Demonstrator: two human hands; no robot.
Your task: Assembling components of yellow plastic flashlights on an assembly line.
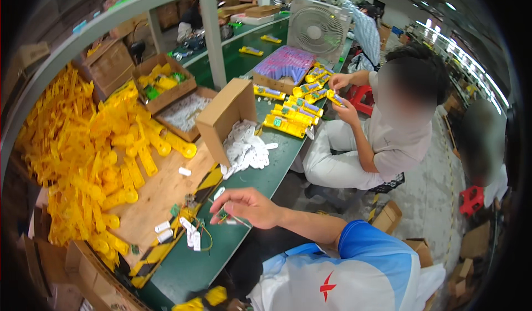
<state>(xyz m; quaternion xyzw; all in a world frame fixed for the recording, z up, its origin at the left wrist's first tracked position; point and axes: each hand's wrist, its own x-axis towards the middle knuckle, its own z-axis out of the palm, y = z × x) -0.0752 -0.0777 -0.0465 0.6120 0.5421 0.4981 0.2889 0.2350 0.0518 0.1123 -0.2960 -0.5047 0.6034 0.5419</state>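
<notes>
My right hand [252, 207] reaches over the green bench, its fingers curled and thumb drawn in. Thin coloured wires [237, 220] trail from beneath its fingers; what they join to is mostly hidden. Touching or just beyond the fingertips is a small white oval piece [219, 193]. Several white plastic pieces [191, 233] with wires lie on the bench left of this hand, near a small green circuit board [175, 209]. My left hand is not seen. At the lower edge, a yellow-and-black thing [215, 295] shows only in part.
A large heap of yellow plastic housings [83, 167] covers the left side. Ahead stand a cardboard box [226, 120] and a pile of white parts [246, 147]. Black-and-yellow tape [160, 244] edges the wooden board. A co-worker [382, 128] handles a yellow unit beside a fan [317, 29].
</notes>
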